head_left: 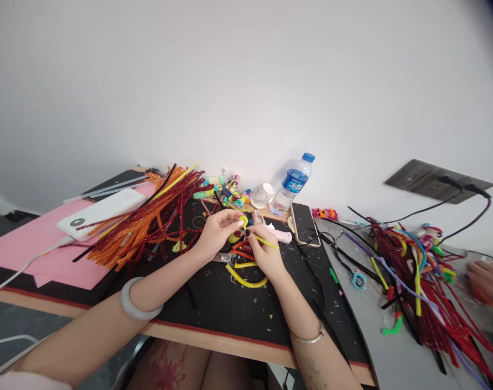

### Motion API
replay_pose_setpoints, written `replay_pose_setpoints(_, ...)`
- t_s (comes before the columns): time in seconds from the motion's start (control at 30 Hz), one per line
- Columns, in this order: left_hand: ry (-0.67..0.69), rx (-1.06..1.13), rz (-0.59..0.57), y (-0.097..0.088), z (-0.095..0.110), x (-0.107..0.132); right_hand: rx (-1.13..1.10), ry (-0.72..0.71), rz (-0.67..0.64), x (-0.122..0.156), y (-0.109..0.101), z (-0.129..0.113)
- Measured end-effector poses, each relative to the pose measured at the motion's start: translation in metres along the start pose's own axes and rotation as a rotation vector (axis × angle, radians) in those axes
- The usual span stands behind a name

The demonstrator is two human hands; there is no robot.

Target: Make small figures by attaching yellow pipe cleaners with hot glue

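Note:
My left hand (218, 234) pinches a small coiled piece of yellow pipe cleaner (243, 221) over the middle of the black mat. Close against it, my right hand (267, 259) has its fingers closed on the same yellow pipe cleaner, and a straight yellow end sticks out to the right. Just below the hands lies a metal-jawed tool (222, 258), partly covered. A curved yellow strip (248, 280) rests on the mat near it. Fingers hide part of the coil.
A big bundle of orange and dark red pipe cleaners (136, 233) lies left, by a white power bank (102, 214). Behind stand a paper cup (262, 195) and water bottle (293, 187); a phone (305, 225) lies nearby. Another person's hand (487, 281) is far right.

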State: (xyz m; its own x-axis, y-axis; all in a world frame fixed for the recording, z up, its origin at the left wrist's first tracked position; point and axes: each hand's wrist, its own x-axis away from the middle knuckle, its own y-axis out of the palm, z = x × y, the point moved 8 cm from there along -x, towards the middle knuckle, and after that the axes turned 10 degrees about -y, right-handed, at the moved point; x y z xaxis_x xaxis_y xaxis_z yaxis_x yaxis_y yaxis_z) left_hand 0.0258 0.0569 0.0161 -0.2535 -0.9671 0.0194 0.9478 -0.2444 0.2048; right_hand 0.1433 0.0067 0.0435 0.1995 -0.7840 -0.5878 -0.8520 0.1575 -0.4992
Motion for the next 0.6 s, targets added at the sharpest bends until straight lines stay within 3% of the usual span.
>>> replay_pose_setpoints(0.6,-0.01,0.022,-0.004,0.0008,-0.0007,0.0001,0.017,0.01,-0.012,-0.0008,0.0003,-0.0012)
